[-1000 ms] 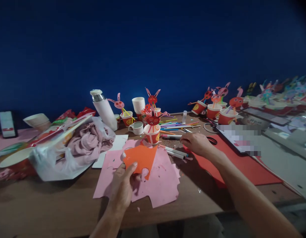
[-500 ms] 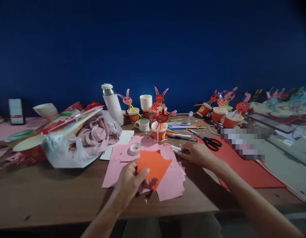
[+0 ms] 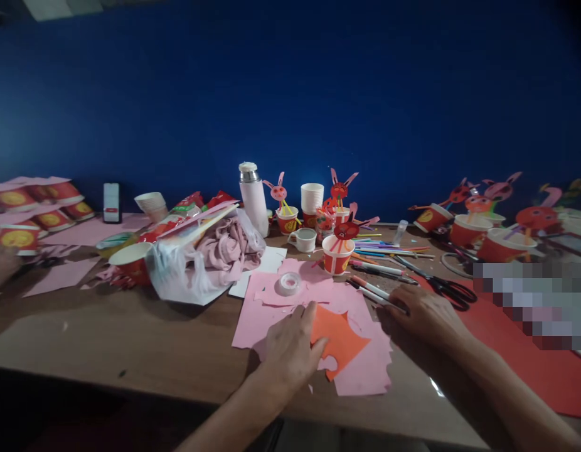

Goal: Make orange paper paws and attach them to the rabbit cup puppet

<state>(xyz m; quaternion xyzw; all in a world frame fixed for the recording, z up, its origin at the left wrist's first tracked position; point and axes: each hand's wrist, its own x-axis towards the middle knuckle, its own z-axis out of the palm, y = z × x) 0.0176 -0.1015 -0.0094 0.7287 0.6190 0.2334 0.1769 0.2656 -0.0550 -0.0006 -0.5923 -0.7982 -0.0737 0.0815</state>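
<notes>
1. The left hand [image 3: 290, 348] lies palm down near the front edge of the desk [image 3: 130, 351]. Its fingers are stretched out and close together, pressing flat on an orange paper piece [image 3: 342, 339] rather than pinching it.
2. The orange paper piece is a small cut shape that tapers to a point on the right. It has a round notch in its lower edge and a wavy upper right edge, and its left part is hidden under the hand.
3. It lies on a pink sheet [image 3: 366, 373] with ragged, cut-away edges, on the desk straight in front of the person.
4. The right hand [image 3: 426, 314] rests palm down to the right, reaching onto the pens [image 3: 373, 290]. The back of the hand covers the fingers, so I cannot tell whether they grip one.
5. A tape roll [image 3: 289, 283] sits on the far part of the pink sheet. Scissors [image 3: 448, 289] lie just beyond the right hand, and a red sheet [image 3: 530, 370] runs off the right edge.
6. Farther back stands a red cup [image 3: 336, 258] with a paper figure in it, too dim to make out in detail. A plastic bag [image 3: 177, 276] of cloth is to the left, and a white flask [image 3: 253, 198] stands by the wall.
</notes>
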